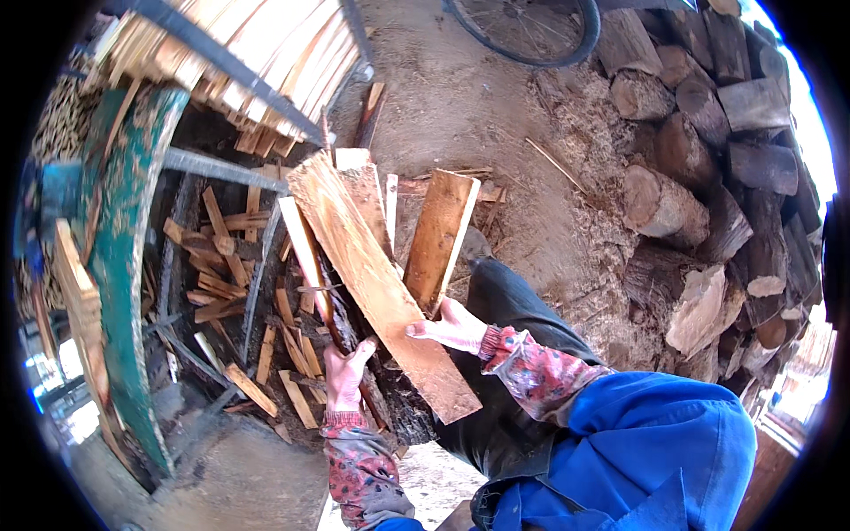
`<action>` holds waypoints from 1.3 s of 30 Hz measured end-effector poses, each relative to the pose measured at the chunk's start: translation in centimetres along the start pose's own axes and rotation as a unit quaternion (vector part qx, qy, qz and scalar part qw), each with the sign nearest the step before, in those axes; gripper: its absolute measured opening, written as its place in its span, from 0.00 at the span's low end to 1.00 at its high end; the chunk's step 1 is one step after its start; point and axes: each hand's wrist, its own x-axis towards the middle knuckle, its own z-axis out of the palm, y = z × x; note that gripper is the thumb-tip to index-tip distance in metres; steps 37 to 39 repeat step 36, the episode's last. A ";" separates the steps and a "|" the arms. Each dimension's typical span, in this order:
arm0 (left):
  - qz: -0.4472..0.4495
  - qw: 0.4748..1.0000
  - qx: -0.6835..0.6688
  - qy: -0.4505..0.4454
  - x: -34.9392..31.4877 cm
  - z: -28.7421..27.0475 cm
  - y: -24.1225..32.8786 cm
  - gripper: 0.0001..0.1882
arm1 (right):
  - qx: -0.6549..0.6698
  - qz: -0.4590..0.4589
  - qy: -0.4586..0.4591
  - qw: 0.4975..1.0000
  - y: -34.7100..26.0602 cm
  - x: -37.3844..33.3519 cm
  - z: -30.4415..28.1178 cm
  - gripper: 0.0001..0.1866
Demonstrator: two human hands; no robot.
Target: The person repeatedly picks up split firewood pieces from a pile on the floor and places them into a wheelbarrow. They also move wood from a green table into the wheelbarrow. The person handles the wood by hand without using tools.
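A long, pale split wood plank (376, 283) lies slantwise in front of me, across other split pieces. My right hand (456, 329) is closed at its right edge, thumb laid on its face, the other fingers mostly hidden beneath. An orange-brown split piece (438, 230) rises just beyond that hand. My left hand (347, 373) is closed on a bark-edged split piece (323, 292) along the plank's left side; its fingertips are partly hidden. Dark bark (403, 407) shows under the plank's near end. Another split piece (365, 199) stands behind the plank.
At left are a metal frame (226, 168), a worn green panel (124, 265) and scattered wood sticks (221, 265). Pale split wood (239, 44) is stacked at the upper left. Round logs (664, 203) are piled at right. A bicycle wheel (531, 60) stands at the far edge.
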 end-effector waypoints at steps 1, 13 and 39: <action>0.020 0.999 0.023 0.010 0.5 1.7 2.5 0.15 | 0.028 -0.012 -0.006 1.000 -1.6 0.7 -0.8 0.40; 0.059 0.993 0.100 -0.006 6.2 14.5 27.7 0.27 | 0.036 -0.056 -0.065 0.996 -22.8 7.8 -11.8 0.47; 0.171 0.963 0.080 -0.194 24.7 18.9 46.4 0.25 | 0.076 -0.190 0.064 0.977 -41.4 19.6 -15.6 0.44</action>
